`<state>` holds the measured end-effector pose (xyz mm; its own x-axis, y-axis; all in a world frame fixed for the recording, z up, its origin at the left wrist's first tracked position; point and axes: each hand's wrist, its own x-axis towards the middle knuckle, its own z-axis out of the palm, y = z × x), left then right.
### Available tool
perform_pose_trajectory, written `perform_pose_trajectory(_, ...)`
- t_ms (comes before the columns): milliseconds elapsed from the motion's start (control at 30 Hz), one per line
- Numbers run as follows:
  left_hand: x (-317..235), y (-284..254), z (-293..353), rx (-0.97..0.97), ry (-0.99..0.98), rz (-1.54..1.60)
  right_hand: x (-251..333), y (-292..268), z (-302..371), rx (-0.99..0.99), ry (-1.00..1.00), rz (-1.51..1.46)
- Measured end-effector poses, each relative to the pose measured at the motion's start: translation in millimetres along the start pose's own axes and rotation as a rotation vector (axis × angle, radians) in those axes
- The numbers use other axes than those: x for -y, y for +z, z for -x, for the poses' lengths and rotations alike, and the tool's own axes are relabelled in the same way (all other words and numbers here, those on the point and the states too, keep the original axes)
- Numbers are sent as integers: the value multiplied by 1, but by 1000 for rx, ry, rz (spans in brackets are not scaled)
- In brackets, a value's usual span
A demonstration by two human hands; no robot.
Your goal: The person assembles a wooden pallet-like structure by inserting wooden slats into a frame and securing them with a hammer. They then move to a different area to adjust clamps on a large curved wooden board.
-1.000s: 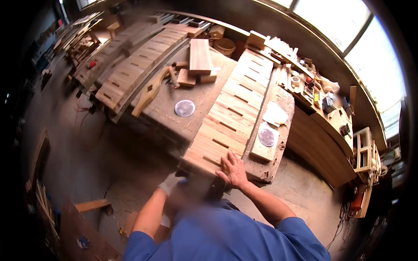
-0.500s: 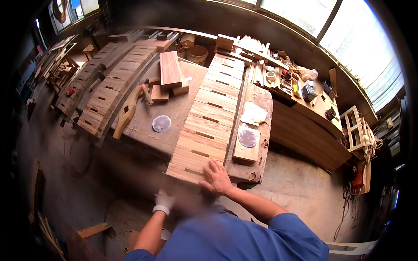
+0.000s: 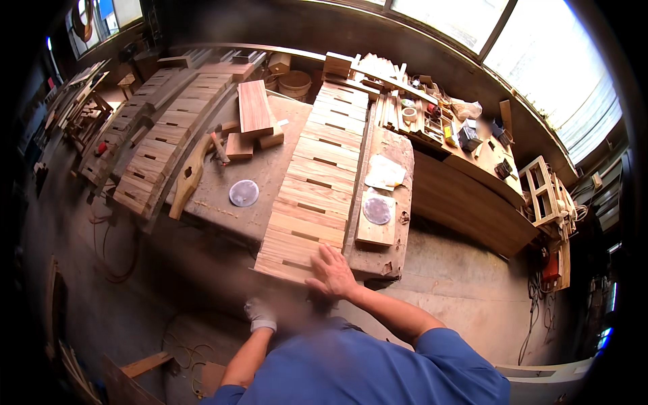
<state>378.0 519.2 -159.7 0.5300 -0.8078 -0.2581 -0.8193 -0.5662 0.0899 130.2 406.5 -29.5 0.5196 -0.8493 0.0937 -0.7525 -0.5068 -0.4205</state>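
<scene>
A long row of slotted wooden blocks (image 3: 314, 182), set side by side, runs away from me along the workbench (image 3: 216, 216). My bare right hand (image 3: 332, 273) lies on the near right corner of the row, fingers spread. Below the near end, my left hand (image 3: 260, 314) hangs low in a pale glove, apart from the wood. A blur covers part of it, and its fingers cannot be made out clearly. Sanding discs lie on both sides of the row: one disc (image 3: 244, 193) on the bench, another disc (image 3: 376, 210) on a flat board (image 3: 375, 235).
Left of the row are a hammer (image 3: 219, 148), wood blocks (image 3: 255, 111) and a shaped wooden piece (image 3: 190, 177). A second row of slotted blocks (image 3: 154, 156) stands farther left. A cluttered bench (image 3: 472, 158) is at right; hoses (image 3: 185, 344) trail on the floor.
My left hand has moved slightly right and turned. The right hand stays on the near blocks. The whole view has shifted a little.
</scene>
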Motion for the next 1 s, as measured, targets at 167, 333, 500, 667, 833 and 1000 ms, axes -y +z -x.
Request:
perform_pose_trajectory(167, 40, -7, -27, 435, 95, 1260, -2, 3, -3, -3, -16, -2)
perform_pose_trajectory(333, 88, 12, -51, 564, 351, 979, 1, 11, -10, -17, -64, -7)
perform_pose_trajectory(500, 17, -35, 11, -133, 326, 12, -1, 5, -4, 18, -37, -6)
perform_pose_trajectory(667, 13, -47, 7, 164, 116, 275, 3, 1, -5, 58, -27, -29)
perform_pose_trajectory(833, 28, -27, -49, 436, 818, -45, 2, 0, -7, 65, -55, -33)
perform_pose_trajectory(1000, 1, -44, -29, 453, 812, -331, 0, -2, -6, 51, -53, -22)
